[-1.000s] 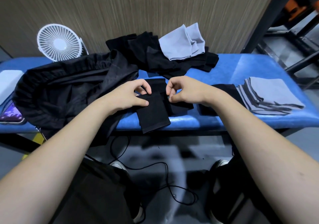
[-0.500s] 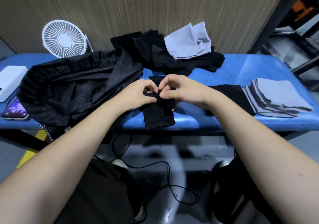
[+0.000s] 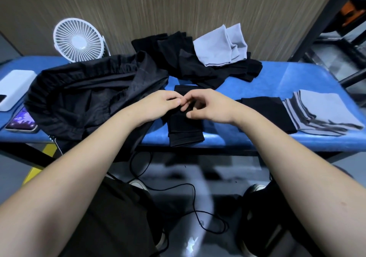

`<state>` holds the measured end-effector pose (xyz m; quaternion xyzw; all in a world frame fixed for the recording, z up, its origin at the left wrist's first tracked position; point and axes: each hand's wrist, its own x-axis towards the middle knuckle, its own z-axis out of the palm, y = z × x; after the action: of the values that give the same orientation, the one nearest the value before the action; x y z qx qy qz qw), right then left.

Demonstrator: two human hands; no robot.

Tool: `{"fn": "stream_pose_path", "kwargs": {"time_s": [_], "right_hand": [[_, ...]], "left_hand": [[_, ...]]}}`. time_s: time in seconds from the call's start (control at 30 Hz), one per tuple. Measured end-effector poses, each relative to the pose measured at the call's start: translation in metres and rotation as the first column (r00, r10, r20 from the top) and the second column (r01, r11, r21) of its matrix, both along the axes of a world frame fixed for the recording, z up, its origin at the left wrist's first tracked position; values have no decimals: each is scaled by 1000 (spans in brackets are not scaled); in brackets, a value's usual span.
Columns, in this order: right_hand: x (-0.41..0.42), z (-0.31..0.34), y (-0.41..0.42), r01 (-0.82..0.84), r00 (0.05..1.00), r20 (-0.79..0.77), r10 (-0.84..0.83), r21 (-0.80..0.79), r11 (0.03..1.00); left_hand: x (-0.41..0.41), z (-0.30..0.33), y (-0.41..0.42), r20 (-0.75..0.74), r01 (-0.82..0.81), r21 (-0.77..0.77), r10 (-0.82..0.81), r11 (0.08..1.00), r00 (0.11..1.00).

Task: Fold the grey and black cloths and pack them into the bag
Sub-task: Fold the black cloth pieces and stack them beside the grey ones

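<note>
Two bare hands meet over a narrow black cloth (image 3: 185,129) near the front edge of a blue padded table (image 3: 281,78), seen from the head camera. The cloth is folded into a strip whose long axis runs from the person outward toward the wall, with its near end overhanging the table's front edge and its far end showing just beyond the fingers. The left hand (image 3: 158,106) grips the strip's left side with curled fingers, and the right hand (image 3: 210,106) pinches the fabric between thumb and bent fingers; the fingertips of the two hands touch above the cloth. To the left, touching the left forearm, lies a large black bag (image 3: 83,98), its gathered rim toward the wall. Behind the hands sits a loose heap of black cloths (image 3: 178,62) with a grey cloth (image 3: 217,46) draped on top. To the right, a folded black cloth (image 3: 265,112) lies just beside a neat stack of grey cloths (image 3: 320,112). At the table's far left stand a white fan (image 3: 76,39), a white box (image 3: 13,84) and a phone (image 3: 21,122).
</note>
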<state>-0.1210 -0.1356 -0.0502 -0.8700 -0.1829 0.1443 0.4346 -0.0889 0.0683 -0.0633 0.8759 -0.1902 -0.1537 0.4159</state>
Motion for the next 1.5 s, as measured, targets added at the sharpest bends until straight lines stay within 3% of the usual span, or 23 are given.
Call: {"fn": "stream_pose_path", "kwargs": {"time_s": [0.1,0.27,0.5,0.63,1.1,1.3,1.4,1.5], "right_hand": [[-4,1,2,-66,996,52,73,-133,989],[-6,1,6,-163,976,81,202,-341,926],[-8,9,-9,-126,986,29,162,-501,857],[-6,10,-25,-51,995,39,87,-556,830],[2,7,-40,90,987,157,40,-739,668],[5,9,-46,177,975,224,3,-778,602],[5,10,-43,194,968,251,7,-765,614],[7,10,-31,250,936,351,2,-671,698]], "left_hand": [[0,4,-1,-4,-4,0,4,1000,1000],[5,-4,-2,216,7,273,-68,962,974],[9,-5,-22,346,-191,439,30,878,938],[14,-6,-25,390,-203,429,22,880,920],[23,2,-8,234,-175,452,73,875,969],[20,6,5,183,-80,435,-1,897,983],[17,5,7,192,-65,429,-21,901,981],[15,7,9,227,-87,366,2,927,974]]}}
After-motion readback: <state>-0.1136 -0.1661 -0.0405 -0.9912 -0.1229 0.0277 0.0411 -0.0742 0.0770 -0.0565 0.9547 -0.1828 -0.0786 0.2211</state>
